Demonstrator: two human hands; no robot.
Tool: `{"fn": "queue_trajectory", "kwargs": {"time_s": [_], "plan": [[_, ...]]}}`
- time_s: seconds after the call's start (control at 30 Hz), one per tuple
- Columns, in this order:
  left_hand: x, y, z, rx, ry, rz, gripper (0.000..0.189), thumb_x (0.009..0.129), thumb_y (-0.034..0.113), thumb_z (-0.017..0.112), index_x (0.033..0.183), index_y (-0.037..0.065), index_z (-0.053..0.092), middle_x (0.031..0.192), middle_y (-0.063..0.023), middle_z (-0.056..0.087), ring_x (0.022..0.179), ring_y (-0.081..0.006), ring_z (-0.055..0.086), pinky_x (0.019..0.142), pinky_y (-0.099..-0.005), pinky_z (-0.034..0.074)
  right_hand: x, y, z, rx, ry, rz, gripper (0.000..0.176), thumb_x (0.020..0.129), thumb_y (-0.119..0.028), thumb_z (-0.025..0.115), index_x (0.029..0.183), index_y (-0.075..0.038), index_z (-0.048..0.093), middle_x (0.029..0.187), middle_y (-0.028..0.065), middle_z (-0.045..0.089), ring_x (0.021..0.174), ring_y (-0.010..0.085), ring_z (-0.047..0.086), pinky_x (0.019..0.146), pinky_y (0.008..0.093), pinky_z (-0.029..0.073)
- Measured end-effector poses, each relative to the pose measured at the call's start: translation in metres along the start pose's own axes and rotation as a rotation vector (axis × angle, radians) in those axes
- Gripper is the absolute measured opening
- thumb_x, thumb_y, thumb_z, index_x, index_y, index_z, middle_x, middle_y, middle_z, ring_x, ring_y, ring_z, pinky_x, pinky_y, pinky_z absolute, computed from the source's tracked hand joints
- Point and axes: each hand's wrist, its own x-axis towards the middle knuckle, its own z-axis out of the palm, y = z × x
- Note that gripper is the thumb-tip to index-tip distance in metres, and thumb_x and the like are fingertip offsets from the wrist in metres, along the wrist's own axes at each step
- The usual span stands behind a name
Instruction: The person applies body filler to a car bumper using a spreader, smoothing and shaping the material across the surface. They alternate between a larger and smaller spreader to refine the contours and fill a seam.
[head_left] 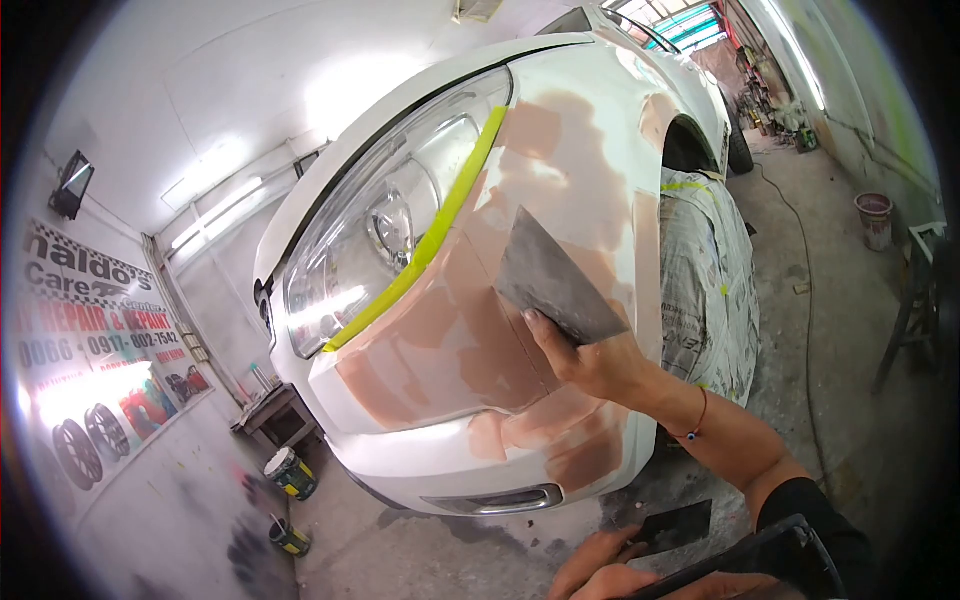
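My right hand (590, 365) grips a flat grey putty spreader (555, 280), its thumb along the near edge. The spreader lies against or very close to the white car's front fender and bumper (440, 350), where pinkish-brown filler patches spread. Low in the view is my left hand (600, 570), partly cut off by the frame's bottom edge. Its fingers are closed on a dark flat rectangular plate (677, 528). Yellow-green tape (440, 235) runs along the edge of the headlight (390, 225). A black-framed object (770, 565) covers part of the view near my left hand.
Printed sheeting (705, 290) covers the front wheel. A cable (805, 270) trails along the floor, with a bucket (875, 220) and a dark stool (905, 300) at right. Two paint cans (290, 473) and a small table (280, 410) stand left, by a wall banner (95, 340).
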Motion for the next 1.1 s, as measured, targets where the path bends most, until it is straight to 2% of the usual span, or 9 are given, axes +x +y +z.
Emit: {"fn": "queue_trajectory", "kwargs": {"time_s": [0.23, 0.3, 0.5, 0.73, 0.8, 0.83, 0.87, 0.97, 1.1], "plan": [[0.001, -0.014, 0.007, -0.009, 0.008, 0.057, 0.034, 0.094, 0.027, 0.064, 0.119, 0.004, 0.06, 0.091, -0.0238, 0.069, 0.086, -0.0428, 0.067, 0.075, -0.0465, 0.052, -0.014, -0.007, -0.008, -0.075, -0.038, -0.046, 0.004, 0.085, -0.005, 0.065, 0.087, -0.004, 0.068, 0.075, 0.0099, 0.067, 0.072, 0.0316, 0.065, 0.074, 0.0419, 0.05], [0.001, -0.013, 0.006, -0.007, -0.001, 0.048, 0.034, 0.094, 0.027, 0.064, 0.119, 0.004, 0.06, 0.091, -0.0236, 0.07, 0.086, -0.0426, 0.067, 0.075, -0.0462, 0.052, -0.026, -0.01, -0.012, -0.105, -0.074, -0.038, 0.014, 0.082, -0.003, 0.066, 0.095, -0.004, 0.07, 0.079, 0.0087, 0.069, 0.077, 0.0296, 0.066, 0.076, 0.0415, 0.05], [0.001, -0.007, 0.002, -0.014, -0.037, 0.009, 0.035, 0.094, 0.028, 0.063, 0.12, 0.004, 0.06, 0.094, -0.023, 0.07, 0.088, -0.0425, 0.067, 0.076, -0.0461, 0.052, -0.073, 0.006, -0.016, -0.134, -0.148, -0.072, 0.03, 0.075, -0.003, 0.069, 0.105, -0.003, 0.069, 0.084, 0.011, 0.07, 0.081, 0.0288, 0.066, 0.077, 0.0408, 0.05], [-0.002, 0.002, -0.003, -0.028, -0.031, -0.034, 0.038, 0.095, 0.029, 0.062, 0.124, 0.004, 0.059, 0.099, -0.0237, 0.07, 0.09, -0.0424, 0.067, 0.079, -0.0451, 0.052, -0.089, -0.001, -0.031, -0.207, -0.234, -0.112, 0.032, 0.075, -0.002, 0.071, 0.107, -0.001, 0.067, 0.083, 0.0122, 0.069, 0.077, 0.0298, 0.066, 0.073, 0.0395, 0.052], [-0.001, -0.026, 0.018, -0.036, 0.027, 0.002, 0.038, 0.095, 0.028, 0.062, 0.125, 0.004, 0.059, 0.099, -0.024, 0.07, 0.09, -0.0422, 0.068, 0.079, -0.0445, 0.052, -0.081, -0.002, -0.03, 0.172, -0.146, 0.309, 0.024, 0.082, -0.005, 0.07, 0.106, 0.0, 0.067, 0.084, 0.0141, 0.069, 0.073, 0.0311, 0.066, 0.069, 0.0364, 0.052], [0.001, -0.026, 0.018, -0.047, 0.078, 0.033, 0.037, 0.095, 0.027, 0.063, 0.125, 0.005, 0.059, 0.099, -0.0242, 0.07, 0.09, -0.042, 0.068, 0.079, -0.0439, 0.053, -0.067, -0.002, -0.029, 0.169, -0.145, 0.3, 0.024, 0.082, -0.005, 0.07, 0.106, 0.0, 0.067, 0.084, 0.0141, 0.069, 0.073, 0.0311, 0.066, 0.069, 0.0364, 0.052], [0.002, -0.026, 0.014, -0.041, 0.081, 0.038, 0.037, 0.095, 0.027, 0.063, 0.125, 0.005, 0.059, 0.099, -0.0242, 0.07, 0.09, -0.042, 0.068, 0.079, -0.0439, 0.053, -0.043, -0.002, -0.028, 0.097, -0.077, 0.143, 0.021, 0.085, -0.007, 0.07, 0.104, 0.0, 0.067, 0.084, 0.015, 0.069, 0.071, 0.031, 0.066, 0.067, 0.0353, 0.052], [0.002, -0.001, -0.012, -0.089, -0.092, 0.078, 0.036, 0.095, 0.025, 0.063, 0.125, 0.005, 0.059, 0.099, -0.0239, 0.07, 0.09, -0.0423, 0.068, 0.08, -0.0432, 0.053, 0.013, 0.015, -0.007, 0.057, 0.079, -0.127, 0.02, 0.091, -0.013, 0.067, 0.104, 0.002, 0.067, 0.084, 0.0169, 0.069, 0.067, 0.0301, 0.065, 0.063, 0.0353, 0.051], [0.001, -0.008, -0.007, -0.113, -0.078, 0.074, 0.034, 0.095, 0.024, 0.063, 0.124, 0.006, 0.06, 0.097, -0.0238, 0.07, 0.089, -0.0423, 0.068, 0.078, -0.0437, 0.052, 0.049, 0.026, 0.009, 0.054, 0.049, -0.12, 0.019, 0.092, -0.017, 0.066, 0.096, 0.001, 0.067, 0.073, 0.0183, 0.066, 0.061, 0.0347, 0.064, 0.058, 0.0384, 0.051]]}}
